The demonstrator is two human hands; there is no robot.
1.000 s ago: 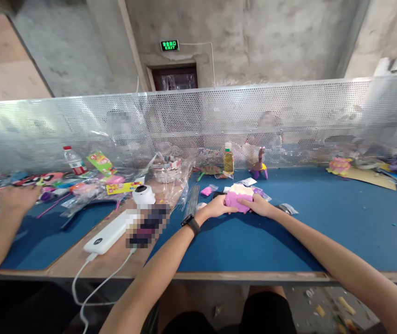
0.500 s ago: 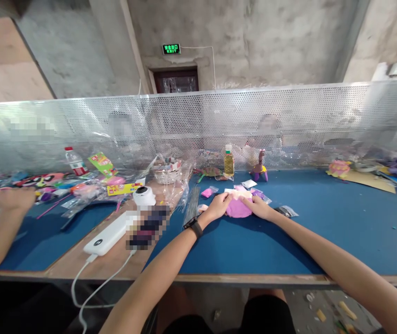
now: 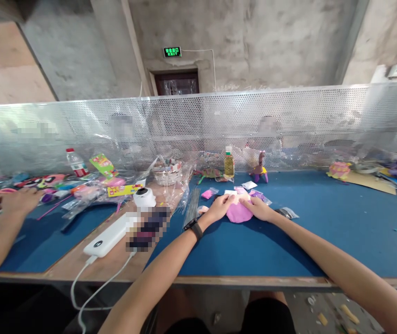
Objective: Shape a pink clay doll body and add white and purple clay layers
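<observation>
Both my hands grip a flattened sheet of pink-purple modelling clay [image 3: 239, 213] with a paler, cream-coloured upper part. My left hand [image 3: 221, 207], with a dark band on the wrist, pinches its left side. On the right side, my right hand [image 3: 260, 208] holds it with the thumb on top. Behind the clay lie small packets, among them a bright pink packet [image 3: 208, 193], a purple packet [image 3: 259, 195] and a white packet [image 3: 249, 184]. A dark packet [image 3: 286, 213] is just right of my right hand. Thin wires [image 3: 193, 204] lie left of my left hand.
A bottle of yellow liquid [image 3: 229, 163] and a brown, purple and yellow figure [image 3: 260, 170] stand by the perforated metal screen [image 3: 215, 118]. To the left are a wrapped basket [image 3: 166, 172], a white camera [image 3: 144, 198] and a power bank [image 3: 111, 234]. A co-worker's hands [image 3: 19, 200] work at far left.
The clay's lower edge hangs slightly lower and rounder between my hands, which keep nearly the same place. The co-worker's hands have shifted a little to the right.
</observation>
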